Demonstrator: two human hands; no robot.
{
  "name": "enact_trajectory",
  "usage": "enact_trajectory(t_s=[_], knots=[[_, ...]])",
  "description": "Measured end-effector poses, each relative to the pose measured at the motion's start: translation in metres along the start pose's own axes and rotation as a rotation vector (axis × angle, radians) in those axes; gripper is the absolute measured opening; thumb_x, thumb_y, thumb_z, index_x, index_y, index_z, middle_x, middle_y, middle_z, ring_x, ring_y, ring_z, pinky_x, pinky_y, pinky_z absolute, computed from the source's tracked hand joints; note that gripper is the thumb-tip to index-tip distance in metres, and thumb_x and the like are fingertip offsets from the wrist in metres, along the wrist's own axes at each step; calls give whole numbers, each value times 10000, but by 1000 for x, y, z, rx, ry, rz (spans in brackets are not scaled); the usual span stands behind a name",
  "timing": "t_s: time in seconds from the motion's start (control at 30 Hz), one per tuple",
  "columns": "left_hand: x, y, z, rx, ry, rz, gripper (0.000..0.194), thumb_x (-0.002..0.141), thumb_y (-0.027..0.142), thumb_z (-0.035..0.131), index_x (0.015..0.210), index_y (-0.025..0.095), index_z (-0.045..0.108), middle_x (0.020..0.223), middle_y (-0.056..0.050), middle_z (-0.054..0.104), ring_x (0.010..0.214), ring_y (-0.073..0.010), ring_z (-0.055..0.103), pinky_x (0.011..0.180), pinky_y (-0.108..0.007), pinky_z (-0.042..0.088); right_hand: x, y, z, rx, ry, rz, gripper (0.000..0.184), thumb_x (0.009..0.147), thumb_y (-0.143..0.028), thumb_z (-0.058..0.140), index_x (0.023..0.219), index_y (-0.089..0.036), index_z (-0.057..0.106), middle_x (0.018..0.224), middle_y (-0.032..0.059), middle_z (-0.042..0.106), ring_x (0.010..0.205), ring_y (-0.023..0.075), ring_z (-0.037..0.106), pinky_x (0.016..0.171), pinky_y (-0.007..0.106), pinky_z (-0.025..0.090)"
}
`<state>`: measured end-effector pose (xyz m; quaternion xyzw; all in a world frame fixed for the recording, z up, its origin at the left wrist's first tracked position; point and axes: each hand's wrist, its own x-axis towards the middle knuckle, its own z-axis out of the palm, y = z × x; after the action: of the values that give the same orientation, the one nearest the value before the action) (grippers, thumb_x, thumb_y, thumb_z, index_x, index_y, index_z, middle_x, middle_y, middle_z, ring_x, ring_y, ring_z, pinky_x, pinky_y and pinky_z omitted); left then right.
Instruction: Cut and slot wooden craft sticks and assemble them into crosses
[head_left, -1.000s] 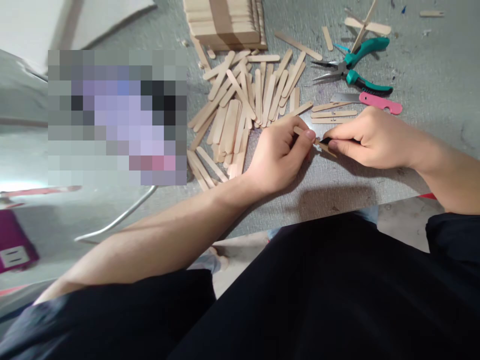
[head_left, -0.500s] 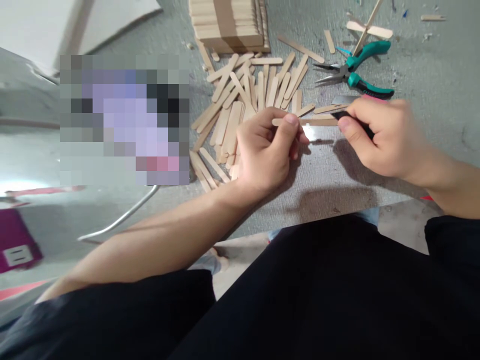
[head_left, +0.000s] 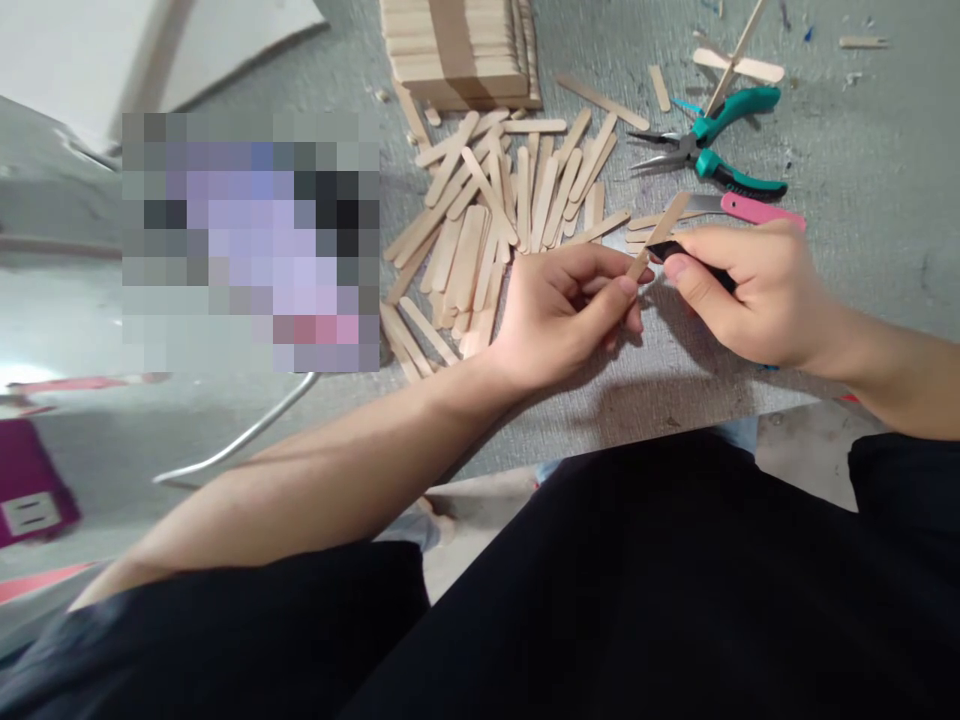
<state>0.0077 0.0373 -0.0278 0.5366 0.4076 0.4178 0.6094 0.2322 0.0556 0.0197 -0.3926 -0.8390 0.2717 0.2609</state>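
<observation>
You have a grey, textured table point(head_left: 855, 190) in front of you, its near edge slanting across the view, with pale floor point(head_left: 799, 455) below it. A white flat sheet point(head_left: 217, 45) lies at the far left, and a white cable point(head_left: 240, 440) curves across the left side near a purple box-like object point(head_left: 30, 470) with a pale label. Beyond your hands lie a loose heap of flat pale wooden sticks point(head_left: 465, 250), a banded stack of similar sticks point(head_left: 457, 55), teal-and-black-handled pliers point(head_left: 686, 148) and a pink-handled blade point(head_left: 761, 210).

The flat, pale wooden craft stick point(head_left: 669, 217) is raised over the table between your hands. Its long axis runs diagonally: the near end sits low in your left hand point(head_left: 555, 310), and the rounded far end points away from you and to your right. Your left fingers pinch that near end. Your right hand point(head_left: 765, 290) has its fingers closed around a slim black tool point(head_left: 666, 251), whose tip meets the stick's side around mid-length; whether it bites the wood, you cannot tell.
</observation>
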Motion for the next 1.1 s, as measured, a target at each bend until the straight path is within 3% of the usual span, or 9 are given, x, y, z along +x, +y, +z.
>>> enact_trajectory(t_s=[0.1,0.2,0.43,0.8,1.1], knots=[[1,-2,-1,-97,-47,-25,334,962,488,890,1007,189,748,636,-3,759,394,-109,599,374,-225,478,-1,-3,-7,-193,-91,38,354,1150,-318,435,851,-243,609,705,7,589,657,174,519,685,384,366],[1,-5,-3,-138,-51,-42,352,942,493,910,1036,209,725,649,0,770,406,-137,645,392,-252,531,-3,-4,-10,-333,-157,42,412,1175,-345,380,1148,-216,770,870,63,748,763,213,625,709,394,366],[-4,-6,0,-83,-20,-14,328,977,466,863,1120,225,691,667,14,775,418,-167,679,434,-298,593,-6,-1,-6,-509,-174,-5,527,1182,-379,333,1399,-216,784,817,46,753,698,193,594,639,381,252],[-11,-11,1,-252,-95,51,472,1024,485,847,1339,244,590,736,21,819,493,-158,732,463,-259,587,-5,-7,-8,-494,-178,7,509,1184,-389,333,1354,-253,793,746,45,726,719,216,654,630,386,240],[-9,-11,0,-213,-61,-62,727,902,688,917,1363,223,602,703,21,807,479,-184,737,428,-280,552,-8,-7,-8,-548,-96,-78,555,1209,-372,306,1389,-242,814,746,28,732,657,181,584,605,390,266]])
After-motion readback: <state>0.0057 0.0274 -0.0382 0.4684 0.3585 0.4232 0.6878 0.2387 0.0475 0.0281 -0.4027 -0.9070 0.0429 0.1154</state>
